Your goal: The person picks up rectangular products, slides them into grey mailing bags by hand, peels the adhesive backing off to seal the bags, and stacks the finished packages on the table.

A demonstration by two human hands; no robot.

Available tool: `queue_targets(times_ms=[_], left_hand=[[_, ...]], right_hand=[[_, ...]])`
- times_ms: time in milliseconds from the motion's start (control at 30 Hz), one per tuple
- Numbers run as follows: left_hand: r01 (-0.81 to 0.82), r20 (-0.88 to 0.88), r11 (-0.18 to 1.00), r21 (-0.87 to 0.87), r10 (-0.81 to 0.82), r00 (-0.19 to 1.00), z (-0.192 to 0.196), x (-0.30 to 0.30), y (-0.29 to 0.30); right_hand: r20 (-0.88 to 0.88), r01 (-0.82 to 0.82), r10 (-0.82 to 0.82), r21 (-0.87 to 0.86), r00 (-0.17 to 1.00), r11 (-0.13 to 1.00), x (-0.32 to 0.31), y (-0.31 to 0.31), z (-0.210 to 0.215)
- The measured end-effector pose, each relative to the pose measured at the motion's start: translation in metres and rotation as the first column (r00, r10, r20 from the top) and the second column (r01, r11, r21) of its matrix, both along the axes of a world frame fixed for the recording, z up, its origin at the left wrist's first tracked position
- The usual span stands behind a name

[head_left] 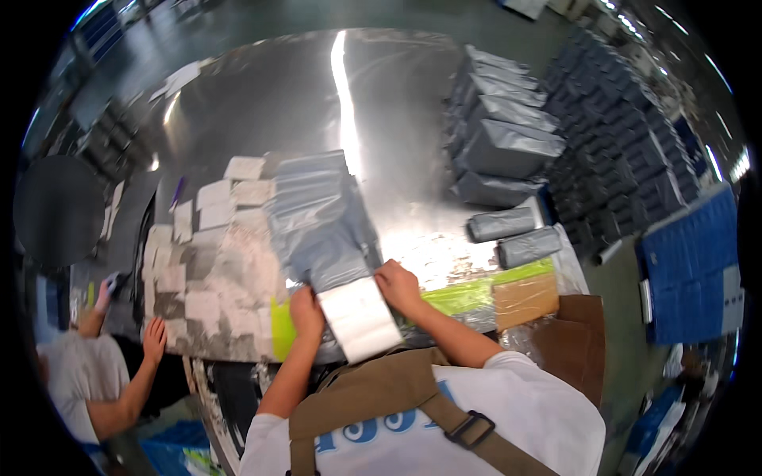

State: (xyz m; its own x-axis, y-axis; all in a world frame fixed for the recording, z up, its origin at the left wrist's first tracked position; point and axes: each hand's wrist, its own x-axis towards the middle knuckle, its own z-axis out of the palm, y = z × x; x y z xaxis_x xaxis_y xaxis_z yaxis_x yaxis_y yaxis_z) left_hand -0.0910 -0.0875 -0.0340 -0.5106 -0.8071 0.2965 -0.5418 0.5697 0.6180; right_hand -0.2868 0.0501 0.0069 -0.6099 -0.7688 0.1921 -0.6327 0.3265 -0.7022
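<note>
A grey plastic bag (317, 226) lies flat and creased on the metal table in front of me. A white, flat rectangular stack or packet (359, 319) reaches from the bag's near end toward my body; whether its far end is inside the bag or under its edge, I cannot tell. My left hand (305, 312) has its fingers curled at the near left corner of the bag, beside the white packet. At the opposite corner, my right hand (397, 286) is closed on the bag's edge. Both sets of fingertips are partly hidden.
Worn white paper patches (202, 305) cover the metal table (262, 87) on the left. Filled grey bags (508, 147) stand in a row at the right, near two grey rolls (528, 247). Cardboard (575, 341) hangs at the right edge. A co-worker's hand (155, 339) rests on the left edge.
</note>
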Motion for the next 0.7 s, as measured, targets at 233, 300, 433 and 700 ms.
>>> queue_targets(times_ms=[233,300,433,700], left_hand=[[0.248,0.136,0.964,0.090,-0.259,0.956,0.026,0.043,0.050],[0.441,0.080,0.830,0.342,-0.493,0.866,0.034,0.070,0.059],[0.546,0.012,0.573,0.611,-0.696,0.718,0.055,0.082,0.040],[0.129,-0.129,0.800,0.586,-0.065,0.989,0.039,0.026,0.020]], right_hand=[[-0.111,-0.135,0.161,0.212,0.981,0.968,0.014,0.071,0.006],[0.068,-0.368,0.366,0.315,0.928,0.875,0.012,0.105,0.009],[0.343,-0.566,0.479,0.227,0.808,0.793,0.001,0.120,0.021],[0.309,0.002,-0.083,0.256,0.948,0.967,-0.038,0.053,0.011]])
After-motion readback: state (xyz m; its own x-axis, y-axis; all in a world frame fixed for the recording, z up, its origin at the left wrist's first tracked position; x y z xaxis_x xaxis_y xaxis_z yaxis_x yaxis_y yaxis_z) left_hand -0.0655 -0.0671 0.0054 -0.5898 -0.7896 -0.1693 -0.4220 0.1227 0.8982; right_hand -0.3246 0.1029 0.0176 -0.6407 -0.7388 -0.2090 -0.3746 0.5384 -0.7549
